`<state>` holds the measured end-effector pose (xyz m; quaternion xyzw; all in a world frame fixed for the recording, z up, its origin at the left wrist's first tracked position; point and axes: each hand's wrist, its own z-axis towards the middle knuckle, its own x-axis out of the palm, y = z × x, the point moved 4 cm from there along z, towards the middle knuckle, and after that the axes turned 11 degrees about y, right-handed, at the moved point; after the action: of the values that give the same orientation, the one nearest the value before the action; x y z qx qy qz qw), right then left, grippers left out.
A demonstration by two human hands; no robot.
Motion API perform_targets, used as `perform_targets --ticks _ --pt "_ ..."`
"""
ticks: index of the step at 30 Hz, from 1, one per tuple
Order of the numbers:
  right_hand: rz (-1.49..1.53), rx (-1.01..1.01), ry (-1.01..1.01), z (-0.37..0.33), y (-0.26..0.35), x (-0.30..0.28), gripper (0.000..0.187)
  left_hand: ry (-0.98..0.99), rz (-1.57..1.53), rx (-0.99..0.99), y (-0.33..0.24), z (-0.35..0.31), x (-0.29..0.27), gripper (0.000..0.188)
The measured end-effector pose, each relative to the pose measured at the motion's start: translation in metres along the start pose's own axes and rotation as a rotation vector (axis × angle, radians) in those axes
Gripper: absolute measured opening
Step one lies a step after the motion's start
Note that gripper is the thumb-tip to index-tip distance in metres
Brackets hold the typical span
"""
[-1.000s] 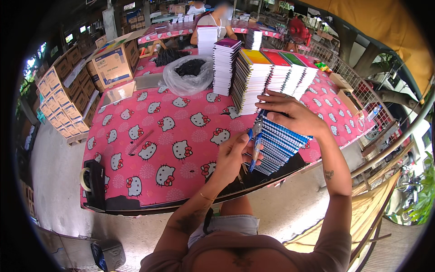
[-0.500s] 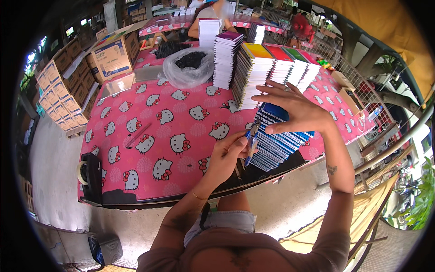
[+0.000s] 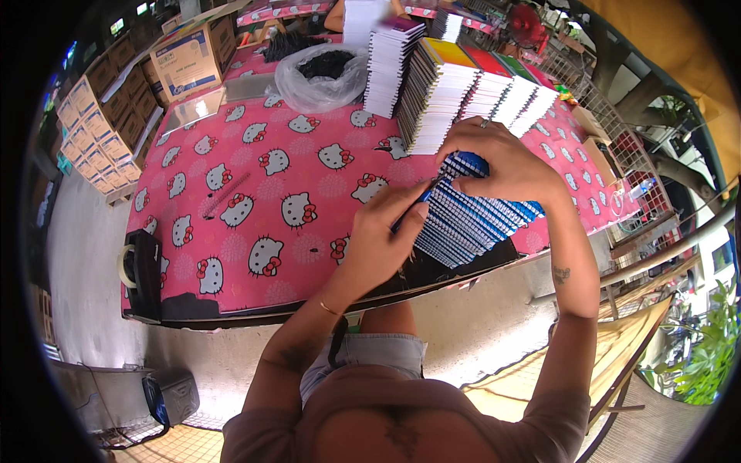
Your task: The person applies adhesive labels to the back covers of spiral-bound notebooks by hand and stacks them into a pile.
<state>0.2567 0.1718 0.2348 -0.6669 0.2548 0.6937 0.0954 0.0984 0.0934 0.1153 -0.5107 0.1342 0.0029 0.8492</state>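
A tall stack of blue spiral notebooks (image 3: 482,224) stands at the near right edge of the table, its coil bindings facing me. My right hand (image 3: 498,162) curls over the top notebook (image 3: 468,163), fingers at the far side and thumb at the near side. In my left hand (image 3: 386,231) are blue-handled pliers (image 3: 417,202), closed in by thumb and fingers. Their dark tip meets the top notebook's coil end beside my right fingers; the exact contact is too small to tell.
Behind stand notebook stacks with purple (image 3: 400,28), yellow (image 3: 451,52), red (image 3: 488,63) and green (image 3: 519,69) covers. A plastic bag of black coils (image 3: 323,77) lies farther left. A tape dispenser (image 3: 141,274) sits at the near left corner, a loose coil (image 3: 224,197) nearby. Cartons (image 3: 189,62) are piled left.
My right hand has lowered from spread fingers above the stack to a grip on the top notebook. My left hand has turned the pliers, and their handles have come together.
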Motion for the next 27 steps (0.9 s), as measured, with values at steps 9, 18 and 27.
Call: perform_targets --ticks 9,18,27 --pt "-0.008 -0.001 -0.022 -0.001 0.005 0.000 0.035 0.093 -0.768 -0.257 0.015 -0.002 0.015 0.042" --pt "-0.022 0.005 -0.041 -0.002 0.004 0.001 0.035 0.093 -0.732 -0.249 0.017 -0.005 0.017 0.042" --pt "-0.024 -0.003 -0.046 -0.002 0.004 0.000 0.034 0.150 -0.910 -0.323 0.024 0.000 0.017 0.036"
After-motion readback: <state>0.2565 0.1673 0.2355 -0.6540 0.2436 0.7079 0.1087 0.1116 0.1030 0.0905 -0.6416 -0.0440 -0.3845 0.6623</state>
